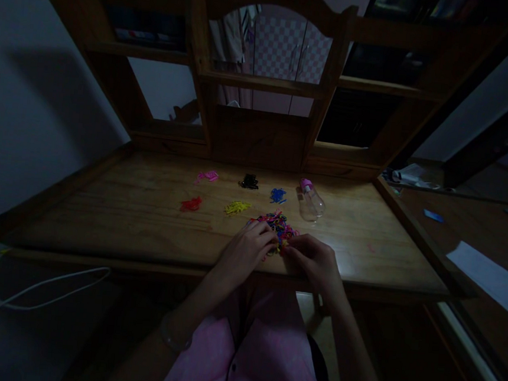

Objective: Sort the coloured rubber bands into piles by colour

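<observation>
In the head view, the mixed heap of small coloured bands point(277, 218) lies near the front edge of the surface point(144, 225), the left hand point(245, 250) over its left side, the right hand point(317, 259) at its right, fingers bent close together, though whether they pinch a band I cannot tell. Tangled bands could drag others over that edge, or a leftward sweep could mix them into the yellow pile point(237, 207).

My fingertips on both hands point(279, 247) blurred into mixed pile point(277, 225); grip too small to tell. Pile's near side partly behind my fingers. White cable point(41, 284), far left of me, cut by left edge.
</observation>
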`<state>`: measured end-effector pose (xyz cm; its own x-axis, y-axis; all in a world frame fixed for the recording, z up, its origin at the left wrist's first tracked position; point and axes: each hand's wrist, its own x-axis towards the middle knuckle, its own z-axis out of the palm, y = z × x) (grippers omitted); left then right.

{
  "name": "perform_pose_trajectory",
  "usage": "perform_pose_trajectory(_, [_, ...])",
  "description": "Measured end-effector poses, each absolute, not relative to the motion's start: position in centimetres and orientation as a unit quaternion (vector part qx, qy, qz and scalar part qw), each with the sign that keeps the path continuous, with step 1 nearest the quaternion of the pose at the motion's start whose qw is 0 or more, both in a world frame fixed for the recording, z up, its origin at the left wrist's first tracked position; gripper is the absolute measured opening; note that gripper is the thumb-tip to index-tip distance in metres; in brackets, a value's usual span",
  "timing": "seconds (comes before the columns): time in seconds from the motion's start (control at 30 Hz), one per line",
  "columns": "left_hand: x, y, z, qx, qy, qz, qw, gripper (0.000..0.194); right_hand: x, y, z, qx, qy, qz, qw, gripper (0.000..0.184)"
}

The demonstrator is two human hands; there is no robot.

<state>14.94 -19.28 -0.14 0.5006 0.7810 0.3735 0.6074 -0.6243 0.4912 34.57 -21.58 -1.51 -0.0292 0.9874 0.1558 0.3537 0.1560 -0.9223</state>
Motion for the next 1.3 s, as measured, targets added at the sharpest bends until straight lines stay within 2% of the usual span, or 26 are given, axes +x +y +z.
perform_pose_trajectory(0.5, [15.4,-18.8,0.5,0.892,0.375,0.23,0.105,0.01,35.6,-21.7,-1.9,-0.539,-0.617,0.345,0.459,0.019])
perform_pose_trajectory(0.8, [15.4,-18.0,0.6,0.884,0.357,0.266,0.145,0.008,36.0,-21.7,-1.9,-0.575,-0.567,0.333,0.487,0.022])
perform_pose_trajectory(0.93, [14.8,-17.7,0.7,0.849,0.371,0.317,0.2,0.007,36.1,-21.7,-2.0,-0.597,-0.587,0.29,0.463,0.021])
perform_pose_trajectory(1.1, [13.7,-16.9,0.8,0.816,0.398,0.356,0.221,0.009,35.9,-22.0,-1.1,-0.568,-0.666,0.199,0.439,0.016])
perform_pose_trajectory(1.3, [12.8,-16.4,0.8,0.785,0.418,0.394,0.232,0.013,35.9,-21.5,0.3,-0.512,-0.773,0.163,0.337,0.019])
